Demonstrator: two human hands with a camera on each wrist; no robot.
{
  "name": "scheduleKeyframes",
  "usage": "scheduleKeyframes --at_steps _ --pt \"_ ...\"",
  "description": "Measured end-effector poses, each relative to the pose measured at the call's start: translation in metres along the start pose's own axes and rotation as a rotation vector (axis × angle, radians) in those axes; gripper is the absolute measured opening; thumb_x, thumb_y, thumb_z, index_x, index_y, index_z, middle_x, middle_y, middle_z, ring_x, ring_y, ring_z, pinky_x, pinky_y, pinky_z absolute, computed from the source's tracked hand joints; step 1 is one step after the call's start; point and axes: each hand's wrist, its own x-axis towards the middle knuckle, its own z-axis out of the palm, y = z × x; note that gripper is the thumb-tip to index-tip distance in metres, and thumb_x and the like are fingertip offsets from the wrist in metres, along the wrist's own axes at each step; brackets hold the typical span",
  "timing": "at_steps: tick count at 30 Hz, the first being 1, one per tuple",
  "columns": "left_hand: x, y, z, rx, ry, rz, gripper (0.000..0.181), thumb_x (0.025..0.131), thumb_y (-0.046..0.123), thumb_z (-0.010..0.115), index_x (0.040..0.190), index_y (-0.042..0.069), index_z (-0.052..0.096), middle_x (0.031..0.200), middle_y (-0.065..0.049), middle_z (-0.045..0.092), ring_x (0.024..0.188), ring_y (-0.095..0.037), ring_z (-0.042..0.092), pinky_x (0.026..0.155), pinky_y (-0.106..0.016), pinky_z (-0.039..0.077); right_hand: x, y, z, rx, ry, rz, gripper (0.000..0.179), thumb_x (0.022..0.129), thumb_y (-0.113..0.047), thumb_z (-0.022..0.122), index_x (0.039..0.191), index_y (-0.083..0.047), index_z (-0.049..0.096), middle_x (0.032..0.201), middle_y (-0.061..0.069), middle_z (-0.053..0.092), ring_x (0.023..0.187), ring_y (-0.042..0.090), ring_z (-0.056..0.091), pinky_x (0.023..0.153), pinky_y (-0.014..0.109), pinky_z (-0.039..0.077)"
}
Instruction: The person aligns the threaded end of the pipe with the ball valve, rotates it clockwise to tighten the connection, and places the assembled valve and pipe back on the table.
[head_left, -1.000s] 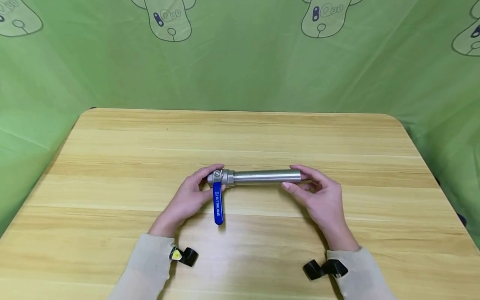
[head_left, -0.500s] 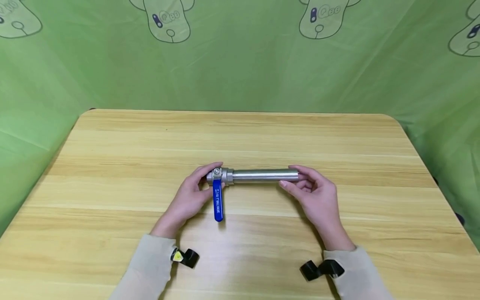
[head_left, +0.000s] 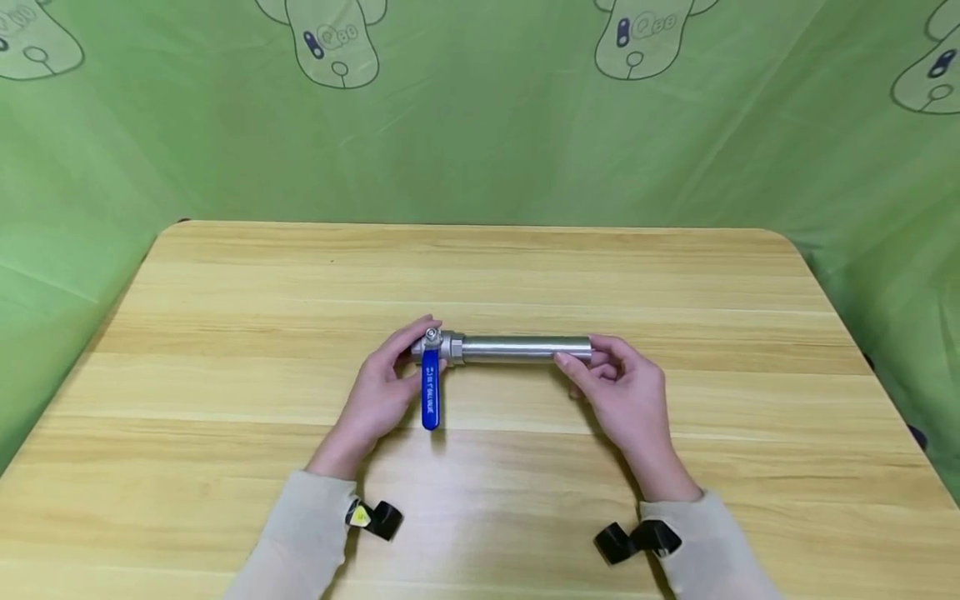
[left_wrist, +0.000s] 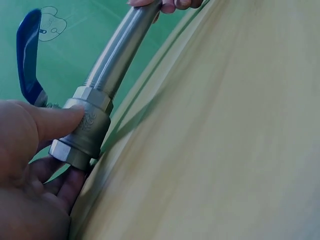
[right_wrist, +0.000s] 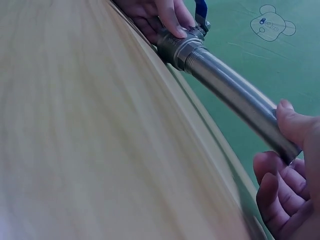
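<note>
I see the left hand [head_left: 375,392] gripping the ball valve [head_left: 453,347], and the right hand [head_left: 630,396] holding the free end of the steel pipe [head_left: 525,348] joined to it. Blue handle [head_left: 431,390] toward the person, wooden table [head_left: 480,275] below, green cloth [head_left: 480,150] beyond!

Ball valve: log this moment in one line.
left hand: grips ball valve | right hand: pinches pipe at free end | threads: visible | blue handle: crosswise to pipe

The tabletop [head_left: 495,467] has light wood grain and rounded far corners, and it fills the lower part of the head view. A tiny dark speck [head_left: 332,261] is on it, left of centre; at lower centre there is a pale shine [head_left: 453,492].
</note>
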Motion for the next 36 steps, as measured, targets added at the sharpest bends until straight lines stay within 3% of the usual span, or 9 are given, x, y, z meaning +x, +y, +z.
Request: scheduleKeyframes --at_steps 3,8,13,18,24,36 --pt "-0.0002 0.0002 0.0014 -0.004 0.025 0.003 0.061 0.1 0.005 0.074 0.156 0.021 0.057 0.169 -0.008 0.046 0.152 -0.036 0.05 0.129 -0.049 0.041 0.0005 0.0011 0.0006 -0.014 -0.013 -0.01 0.056 0.09 -0.026 0.09 0.135 -0.001 0.069 0.103 0.011 0.07 0.075 0.003 0.069 0.069 0.021 0.064" --pt "-0.0009 0.0 0.0011 0.006 0.044 -0.013 0.061 0.1 0.005 0.074 0.156 0.022 0.058 0.16 -0.014 0.055 0.148 -0.04 0.055 0.125 -0.052 0.045 0.0 0.0047 0.0002 0.011 -0.032 -0.102 0.06 0.083 -0.012 0.094 0.138 -0.01 0.069 0.102 0.012 0.07 0.08 0.004 0.067 0.071 0.015 0.06" --pt "-0.0002 -0.0015 -0.0004 0.016 0.043 -0.024 0.061 0.099 0.007 0.076 0.155 0.024 0.059 0.158 -0.014 0.057 0.145 -0.04 0.058 0.121 -0.052 0.049 -0.0012 0.0066 0.0006 0.051 -0.008 -0.183 0.051 0.085 -0.003 0.09 0.132 -0.009 0.072 0.097 0.002 0.071 0.079 0.005 0.067 0.07 0.015 0.059" --pt "0.0004 -0.0021 -0.0014 0.013 0.04 -0.018 0.06 0.099 0.007 0.076 0.155 0.022 0.059 0.159 -0.013 0.057 0.145 -0.039 0.058 0.121 -0.051 0.049 -0.0002 0.0072 0.002 0.055 0.014 -0.212 0.048 0.086 0.001 0.089 0.131 -0.007 0.073 0.094 -0.004 0.071 0.079 0.005 0.067 0.07 0.014 0.059" --pt "0.0006 -0.0017 -0.0017 0.017 0.038 -0.027 0.059 0.1 0.009 0.075 0.154 0.025 0.059 0.159 -0.013 0.058 0.146 -0.039 0.057 0.121 -0.052 0.049 0.0003 0.0045 0.0028 0.051 0.017 -0.194 0.045 0.088 -0.002 0.088 0.131 -0.006 0.073 0.093 -0.003 0.071 0.076 0.005 0.069 0.069 0.017 0.061" --pt "-0.0009 0.0016 -0.0024 -0.002 0.037 -0.058 0.058 0.1 0.008 0.075 0.153 0.025 0.06 0.157 -0.013 0.058 0.147 -0.037 0.056 0.122 -0.048 0.049 -0.0007 -0.0003 0.0023 0.122 -0.001 -0.075 0.047 0.089 -0.01 0.089 0.132 0.0 0.07 0.084 -0.01 0.069 0.065 0.007 0.071 0.063 0.027 0.065"
